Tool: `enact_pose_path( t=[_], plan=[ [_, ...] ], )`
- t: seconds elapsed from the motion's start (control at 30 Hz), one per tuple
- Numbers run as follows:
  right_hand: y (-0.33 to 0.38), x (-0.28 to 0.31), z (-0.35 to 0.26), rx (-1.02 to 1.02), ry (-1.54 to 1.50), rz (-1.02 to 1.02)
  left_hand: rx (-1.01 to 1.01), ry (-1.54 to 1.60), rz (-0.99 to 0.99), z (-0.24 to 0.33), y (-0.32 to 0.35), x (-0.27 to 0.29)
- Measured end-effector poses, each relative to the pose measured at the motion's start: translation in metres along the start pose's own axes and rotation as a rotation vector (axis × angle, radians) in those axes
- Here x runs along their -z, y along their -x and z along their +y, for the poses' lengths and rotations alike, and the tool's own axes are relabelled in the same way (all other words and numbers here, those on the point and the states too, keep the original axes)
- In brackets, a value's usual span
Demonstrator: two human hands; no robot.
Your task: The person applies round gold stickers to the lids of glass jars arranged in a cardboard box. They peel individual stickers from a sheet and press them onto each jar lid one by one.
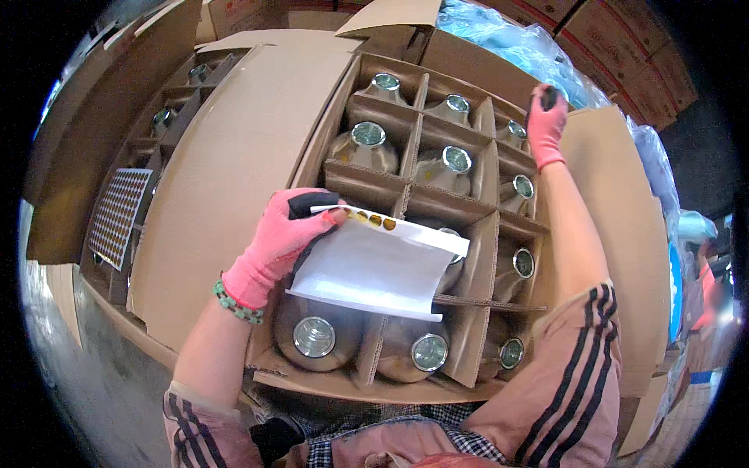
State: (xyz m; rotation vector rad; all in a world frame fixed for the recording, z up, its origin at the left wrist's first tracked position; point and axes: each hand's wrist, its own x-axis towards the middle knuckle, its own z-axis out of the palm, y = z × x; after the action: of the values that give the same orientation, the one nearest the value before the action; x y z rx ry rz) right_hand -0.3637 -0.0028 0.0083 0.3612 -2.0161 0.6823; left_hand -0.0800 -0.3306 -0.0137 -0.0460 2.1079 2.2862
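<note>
Left hand [275, 242] in pink glove pinched a curled white sticker sheet [373, 269] over the divided carton [468, 273] of capped glass bottles [314, 335], while right hand [546, 125] reached the far corner, fingers curled, grip unclear.

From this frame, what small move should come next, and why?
Probably bring the right hand, now at the carton's far edge, back to the sticker sheet held by the left hand. A row of round stickers remains on the sheet, and the bottles show bare caps.
</note>
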Motion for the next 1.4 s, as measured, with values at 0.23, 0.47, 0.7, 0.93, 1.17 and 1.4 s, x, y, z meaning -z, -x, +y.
enact_pose_path(
  t=[0.23,0.47,0.7,0.93,1.17,1.4],
  plan=[
    [0.05,0.092,-0.217,0.332,-0.493,-0.842,-0.034,0.019,0.07,-0.005,0.005,0.008],
    [0.082,0.098,-0.239,0.224,-0.325,-0.98,-0.122,-0.014,-0.006,0.0,0.002,0.001],
    [0.086,0.101,-0.239,0.235,-0.355,-0.905,-0.205,0.137,-0.033,-0.003,0.004,-0.003],
    [0.09,0.101,-0.241,0.289,-0.407,-0.806,-0.373,-0.216,-0.044,0.004,0.003,-0.002],
    [0.092,0.099,-0.239,0.198,-0.437,-0.863,-0.457,-0.15,0.036,-0.005,0.001,-0.001],
    [0.091,0.099,-0.238,0.237,-0.465,-0.805,-0.244,0.039,0.079,-0.001,0.007,-0.004]
  ],
)
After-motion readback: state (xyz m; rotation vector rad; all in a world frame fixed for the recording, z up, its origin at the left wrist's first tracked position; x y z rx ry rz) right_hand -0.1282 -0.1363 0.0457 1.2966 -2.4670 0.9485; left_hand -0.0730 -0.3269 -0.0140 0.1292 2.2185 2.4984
